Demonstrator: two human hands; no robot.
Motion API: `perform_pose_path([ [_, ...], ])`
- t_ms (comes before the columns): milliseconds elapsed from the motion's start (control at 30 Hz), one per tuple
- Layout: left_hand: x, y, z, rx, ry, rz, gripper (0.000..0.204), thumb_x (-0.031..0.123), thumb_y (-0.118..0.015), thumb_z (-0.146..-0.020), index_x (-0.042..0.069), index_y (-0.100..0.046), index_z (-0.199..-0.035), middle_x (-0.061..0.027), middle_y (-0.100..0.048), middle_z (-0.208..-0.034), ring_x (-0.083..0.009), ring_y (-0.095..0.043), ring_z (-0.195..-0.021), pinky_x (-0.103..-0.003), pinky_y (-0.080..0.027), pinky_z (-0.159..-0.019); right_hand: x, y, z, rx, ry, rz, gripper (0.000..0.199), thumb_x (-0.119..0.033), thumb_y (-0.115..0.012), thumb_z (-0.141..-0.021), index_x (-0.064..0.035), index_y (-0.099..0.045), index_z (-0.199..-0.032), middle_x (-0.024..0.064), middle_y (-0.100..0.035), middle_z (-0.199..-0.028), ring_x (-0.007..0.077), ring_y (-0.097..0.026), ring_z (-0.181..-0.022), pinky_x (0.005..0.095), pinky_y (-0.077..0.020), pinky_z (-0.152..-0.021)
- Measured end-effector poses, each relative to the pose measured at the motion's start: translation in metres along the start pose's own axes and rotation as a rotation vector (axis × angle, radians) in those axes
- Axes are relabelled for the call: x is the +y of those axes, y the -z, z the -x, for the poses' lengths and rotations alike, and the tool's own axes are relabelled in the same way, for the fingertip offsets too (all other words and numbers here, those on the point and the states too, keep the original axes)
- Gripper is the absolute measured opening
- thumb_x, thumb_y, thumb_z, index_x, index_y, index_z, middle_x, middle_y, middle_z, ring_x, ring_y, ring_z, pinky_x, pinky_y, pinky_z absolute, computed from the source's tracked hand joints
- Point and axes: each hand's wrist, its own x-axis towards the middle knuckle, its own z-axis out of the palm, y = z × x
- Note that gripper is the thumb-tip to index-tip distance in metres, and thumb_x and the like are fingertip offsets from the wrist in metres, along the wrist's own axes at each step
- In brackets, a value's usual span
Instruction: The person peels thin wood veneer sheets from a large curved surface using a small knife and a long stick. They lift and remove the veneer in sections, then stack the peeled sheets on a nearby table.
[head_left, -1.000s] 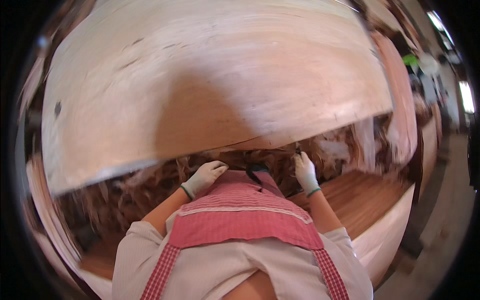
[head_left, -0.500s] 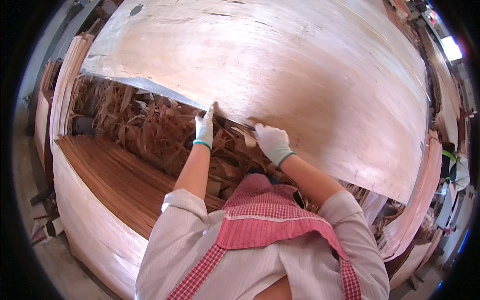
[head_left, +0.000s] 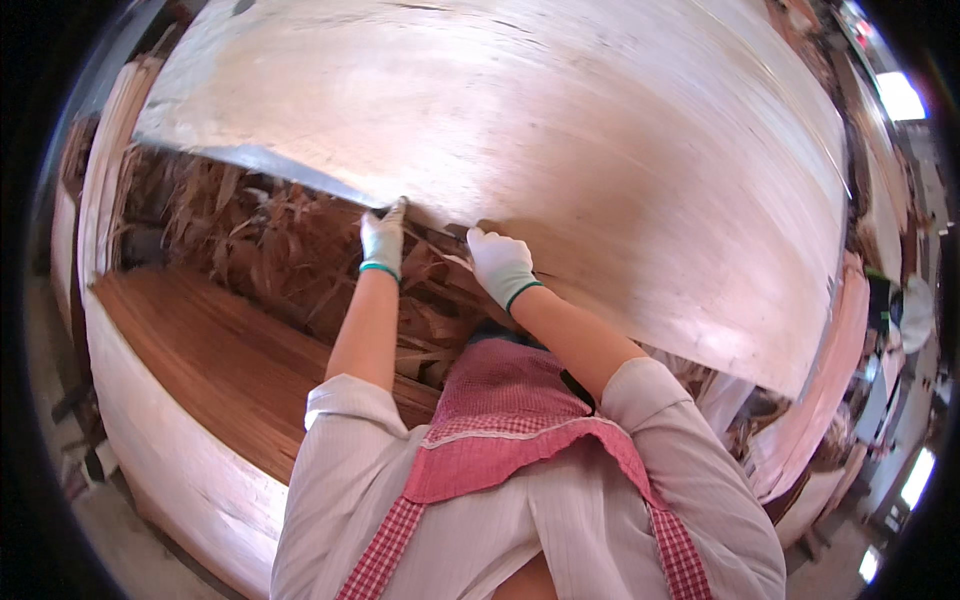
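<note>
A large pale wood veneer sheet lies spread in front of me, its near edge running slantwise from the far left down to the right. My left hand, in a white glove with a green cuff, pinches that edge, one finger resting on top. Just to its right, my gloved right hand is closed around a knife, whose thin dark blade points left along the edge between both hands. A narrow pale strip of veneer hangs below the blade. The knife's handle is hidden in my fist.
Torn veneer scraps heap up beneath the sheet's near edge. A stack of brown veneer stands at the left, its outer side faced by a pale sheet. More upright veneer is at the far left, and pinkish sheets lean at the right.
Both hands and the knife have shifted left in the picture, the right hand more, so it is closer to the left. The whole view has also slid somewhat to the left.
</note>
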Motion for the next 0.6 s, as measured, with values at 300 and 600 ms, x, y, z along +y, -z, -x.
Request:
perform_pose_path([
  [300, 0.020, -0.073, 0.111, -0.181, -0.866, -0.518, 0.063, 0.019, -0.073, -0.079, -0.001, -0.044, -0.131, -0.0182, -0.052, -0.130, -0.0298, -0.052, -0.117, -0.041, -0.045, -0.099, 0.174, 0.022, 0.188, -0.043, -0.320, 0.118, 0.015, -0.017, -0.055, -0.083, -0.0113, -0.056, -0.097, 0.0101, -0.066, -0.084, 0.0284, -0.068, -0.079, 0.0429, -0.0529, -0.064],
  [600, -0.024, -0.169, 0.234, -0.440, -1.401, -0.842, 0.025, 0.013, -0.073, -0.070, 0.009, -0.057, -0.089, -0.0139, -0.052, -0.127, -0.0360, -0.041, -0.127, -0.049, -0.034, -0.107, 0.314, 0.056, 0.322, -0.165, -0.369, 0.222, 0.012, -0.016, -0.057, -0.085, -0.0108, -0.058, -0.096, 0.0076, -0.066, -0.087, 0.0231, -0.067, -0.083, 0.0349, -0.0536, -0.065],
])
